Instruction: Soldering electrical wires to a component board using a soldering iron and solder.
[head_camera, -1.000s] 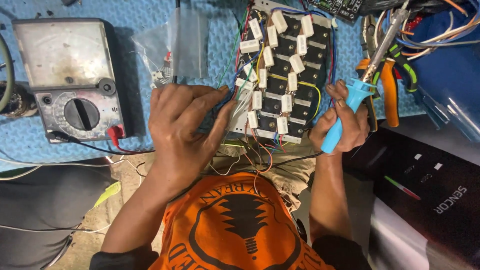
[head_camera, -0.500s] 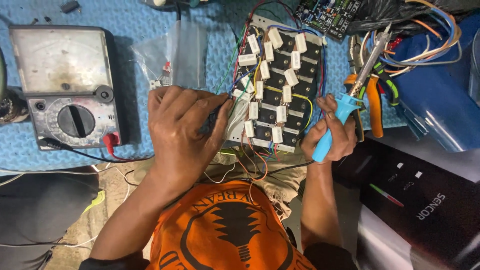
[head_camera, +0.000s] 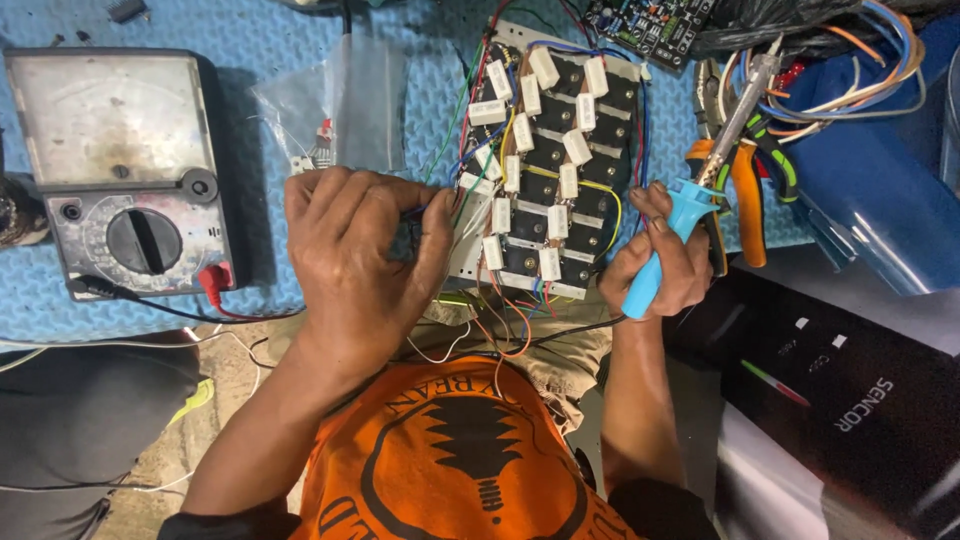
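Viewed from above, over an orange printed shirt (head_camera: 470, 470). Left hand (head_camera: 360, 265) laid palm-down at the near left edge of a circuit board (head_camera: 550, 160), fingers (head_camera: 400, 205) curled and pinched around the bundle of thin coloured wires (head_camera: 470, 170) at that edge; what exactly sits inside the pinch hidden by the knuckles. Right hand (head_camera: 660, 265) clenched around the light-blue handle of a soldering iron (head_camera: 690, 200), metal shaft angled up and away to the right, tip raised off the board and lying over the tools beyond it. Circuit board flat on a blue textured mat (head_camera: 300, 40) covering the desk (head_camera: 250, 335), between the two hands, populated with rows of white rectangular resistors and dark square components, linked by yellow, green, red and blue leads. Analogue multimeter (head_camera: 120, 170) well to the left of the board, rotary dial facing up, red and black probe leads plugged in at its near edge. Clear plastic bag (head_camera: 340, 95) of small parts just beyond the left hand. Orange-handled pliers (head_camera: 745, 195) and a green-handled tool just right of the soldering iron. Tangle of coloured cables (head_camera: 850, 60) at far right, above a blue plastic box (head_camera: 880, 190). Black appliance casing (head_camera: 840, 370) at near right.
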